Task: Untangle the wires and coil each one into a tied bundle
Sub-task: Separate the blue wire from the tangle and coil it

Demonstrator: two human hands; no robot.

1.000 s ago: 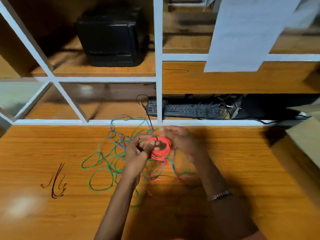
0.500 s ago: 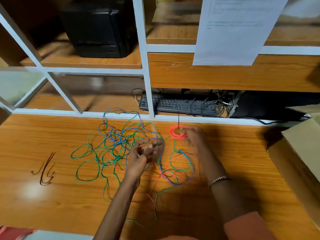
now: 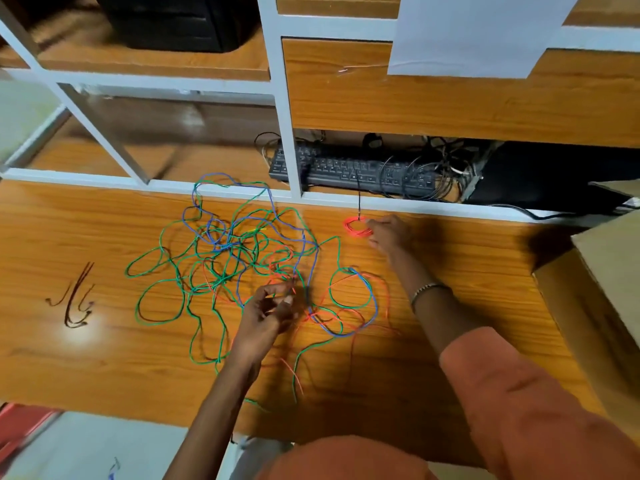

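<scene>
While the right hand (image 3: pixel 388 233) rests its fingertips against the red coil (image 3: pixel 357 226) at the back of the tabletop (image 3: pixel 86 368), the left hand (image 3: pixel 266 315) pinches thin red strands at the near edge of the tangle (image 3: pixel 239 258) (green, blue and red wires, loosely spread). A keyboard (image 3: pixel 349 169) and dark cables fill the shelf compartment behind. A cardboard box (image 3: pixel 609 271) stands at right, its contents hidden.

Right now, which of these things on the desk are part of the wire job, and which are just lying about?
Part of the job:
red coil at the right hand
tangle of green and blue wires
loose red wire near the left hand

Lying about:
keyboard
cardboard box
paper sheet
black box
</scene>
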